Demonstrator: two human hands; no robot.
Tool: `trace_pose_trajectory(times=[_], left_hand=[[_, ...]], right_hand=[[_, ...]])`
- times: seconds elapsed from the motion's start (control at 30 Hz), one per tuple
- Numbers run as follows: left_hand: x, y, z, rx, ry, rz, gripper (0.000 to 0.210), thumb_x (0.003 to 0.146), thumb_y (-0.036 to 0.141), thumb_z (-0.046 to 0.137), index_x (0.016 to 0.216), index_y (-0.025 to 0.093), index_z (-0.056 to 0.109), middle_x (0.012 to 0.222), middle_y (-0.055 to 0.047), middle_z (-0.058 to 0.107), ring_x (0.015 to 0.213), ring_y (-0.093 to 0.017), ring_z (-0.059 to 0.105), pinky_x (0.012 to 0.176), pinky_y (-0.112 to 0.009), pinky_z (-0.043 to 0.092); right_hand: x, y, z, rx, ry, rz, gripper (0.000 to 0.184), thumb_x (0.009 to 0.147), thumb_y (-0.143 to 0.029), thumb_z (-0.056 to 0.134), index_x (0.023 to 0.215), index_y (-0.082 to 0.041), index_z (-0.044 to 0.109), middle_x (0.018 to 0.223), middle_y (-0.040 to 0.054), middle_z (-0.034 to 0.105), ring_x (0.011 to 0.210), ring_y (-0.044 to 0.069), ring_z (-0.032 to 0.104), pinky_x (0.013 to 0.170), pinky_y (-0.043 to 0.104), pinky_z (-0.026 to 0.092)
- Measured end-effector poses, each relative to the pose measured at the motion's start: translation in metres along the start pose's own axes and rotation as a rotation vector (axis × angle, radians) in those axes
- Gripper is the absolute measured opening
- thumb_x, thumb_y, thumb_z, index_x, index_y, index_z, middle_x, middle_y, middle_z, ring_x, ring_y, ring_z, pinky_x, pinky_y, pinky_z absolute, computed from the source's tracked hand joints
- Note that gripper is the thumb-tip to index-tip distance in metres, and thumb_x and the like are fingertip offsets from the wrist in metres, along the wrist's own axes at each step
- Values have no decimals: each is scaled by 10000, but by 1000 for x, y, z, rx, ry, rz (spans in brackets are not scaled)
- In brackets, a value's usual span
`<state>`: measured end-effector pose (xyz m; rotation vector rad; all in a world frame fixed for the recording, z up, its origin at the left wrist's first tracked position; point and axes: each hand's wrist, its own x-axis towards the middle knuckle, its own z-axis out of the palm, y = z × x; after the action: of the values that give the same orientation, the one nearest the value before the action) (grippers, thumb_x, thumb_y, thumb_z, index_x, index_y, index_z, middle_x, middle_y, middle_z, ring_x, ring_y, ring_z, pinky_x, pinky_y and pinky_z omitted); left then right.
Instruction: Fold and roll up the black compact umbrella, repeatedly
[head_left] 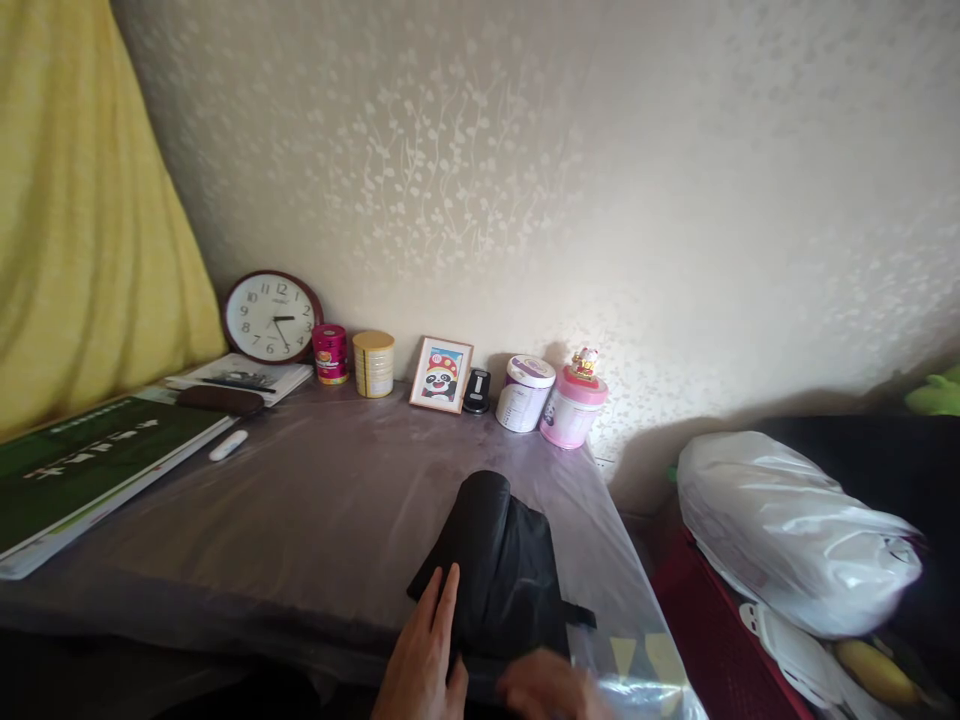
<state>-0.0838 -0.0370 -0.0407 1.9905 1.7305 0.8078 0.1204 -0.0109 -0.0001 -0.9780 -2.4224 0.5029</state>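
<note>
A black umbrella [499,565] lies collapsed near the front edge of the table, its thin fabric in loose folds. A short black strap [580,614] sticks out from its right side. My left hand [425,645] rests against the left part of the fabric, fingers stretched out and pointing away from me. At the near end of the umbrella is my right hand [555,685], smeared by motion and partly cut off by the bottom of the view. Whether its fingers grip anything is hidden.
Along the wall stand a clock [271,317], a pink can [331,354], a yellow tin [373,364], a picture frame [442,375], a white tub [526,394] and a pink jar [574,410]. A green book [97,460] lies left. A white plastic bag [795,530] sits beyond the table's right edge.
</note>
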Motion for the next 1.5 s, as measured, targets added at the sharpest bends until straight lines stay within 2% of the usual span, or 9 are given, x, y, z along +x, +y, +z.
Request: trace_pose_trajectory(times=[0.03, 0.13, 0.23, 0.4, 0.53, 0.87, 1.03, 1.33, 1.5], left_hand=[[0, 0, 0, -7, 0, -2, 803, 741, 42, 346, 1406, 239, -60, 1477, -139, 216, 1337, -219, 274, 1039, -381, 373], [1, 0, 0, -32, -7, -8, 777, 765, 64, 340, 1405, 255, -57, 1476, -138, 212, 1329, -226, 293, 1032, -400, 381], [3, -2, 0, -61, -27, -15, 770, 773, 87, 353, 1407, 253, -50, 1475, -140, 212, 1319, -232, 314, 1026, -403, 389], [3, -3, 0, -99, -22, -31, 754, 773, 111, 370, 1413, 248, -6, 1478, -120, 223, 1318, -234, 317, 1016, -385, 402], [2, -2, -2, -93, -37, -38, 735, 779, 125, 366, 1415, 232, 14, 1481, -124, 217, 1316, -237, 320, 1017, -383, 397], [0, 8, 3, 19, 16, -84, 771, 742, 79, 364, 1413, 233, 15, 1475, -128, 238, 1293, -242, 362, 989, -381, 413], [1, 5, 2, 45, -62, -68, 792, 724, 78, 370, 1411, 208, -1, 1485, -146, 197, 1313, -248, 325, 1004, -383, 395], [3, 0, 6, 128, -46, -27, 824, 664, 67, 399, 1413, 160, 68, 1472, -179, 213, 1308, -246, 331, 1009, -377, 396], [4, -7, 12, 178, 22, 47, 789, 643, 61, 414, 1392, 116, 174, 1441, -194, 286, 1303, -239, 339, 1017, -359, 398]], right_hand=[[2, 6, -8, -4, 47, 69, 305, 912, -383, 368, 938, -284, 655, 854, 9, 711, 749, 145, 660, 664, 200, 512], [17, 35, -27, -21, 339, 490, 328, 867, -429, 383, 988, -235, 617, 950, 67, 686, 845, 203, 648, 719, 266, 504], [37, 65, -31, 56, 284, 711, 356, 840, -419, 355, 1001, -208, 592, 910, 77, 675, 800, 196, 649, 628, 254, 502], [60, 87, -21, 310, 242, 898, 400, 808, -510, 348, 890, -190, 574, 628, 4, 560, 551, 146, 568, 391, 207, 386], [69, 84, -18, 428, 326, 869, 458, 754, -606, 384, 732, -180, 550, 502, -52, 402, 438, 109, 436, 363, 210, 307], [91, 57, -33, 594, 428, 707, 461, 695, -612, 519, 654, -157, 573, 530, -25, 491, 518, 118, 443, 466, 231, 327], [110, 35, -39, 648, 433, 648, 435, 722, -575, 536, 672, -146, 584, 536, -40, 466, 495, 91, 388, 446, 218, 290], [152, 21, -15, 688, 432, 601, 411, 726, -524, 539, 815, -131, 617, 586, -9, 580, 544, 142, 533, 461, 231, 415], [171, 27, 6, 628, 400, 668, 261, 753, -392, 524, 827, -146, 569, 604, -2, 612, 495, 139, 570, 406, 229, 456]])
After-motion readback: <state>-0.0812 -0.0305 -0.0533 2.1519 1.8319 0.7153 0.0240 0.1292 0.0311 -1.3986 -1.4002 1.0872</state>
